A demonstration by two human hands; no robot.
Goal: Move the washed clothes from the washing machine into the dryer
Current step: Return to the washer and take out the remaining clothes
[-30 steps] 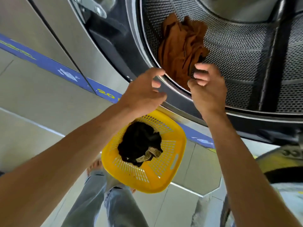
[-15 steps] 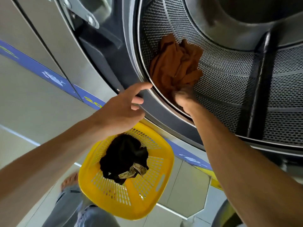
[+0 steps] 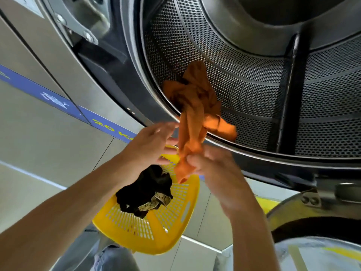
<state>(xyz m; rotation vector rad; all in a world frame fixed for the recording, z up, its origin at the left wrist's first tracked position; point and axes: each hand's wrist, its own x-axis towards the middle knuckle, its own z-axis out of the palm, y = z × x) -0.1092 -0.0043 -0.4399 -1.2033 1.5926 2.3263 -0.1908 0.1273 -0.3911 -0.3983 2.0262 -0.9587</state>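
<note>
- While a second ago the orange cloth lay bunched against the drum wall with both hands only reaching for it, it is now stretched out over the drum's front rim.
- Half a second ago the right hand was deep in the bundle; now it has drawn back outside the rim, its fingers curled round the cloth's lower end, though motion blur hides the exact grip.
- Part of the cloth still sits inside the drum, and one loose fold hangs at the rim.
- Its free tail dangles just above the basket.
- Beside the stretched cloth, the left hand has its fingers spread and fairly straight; whether they touch the fabric I cannot tell, and it holds nothing that I can see.
- Below the hands, the yellow basket holds a black garment with a patterned band.
- My reading: this pull is midway, and the cloth seems headed for the basket.
- Nothing else shows in the drum, so this may be the last piece to unload; the dryer stage looks not yet begun.
</note>
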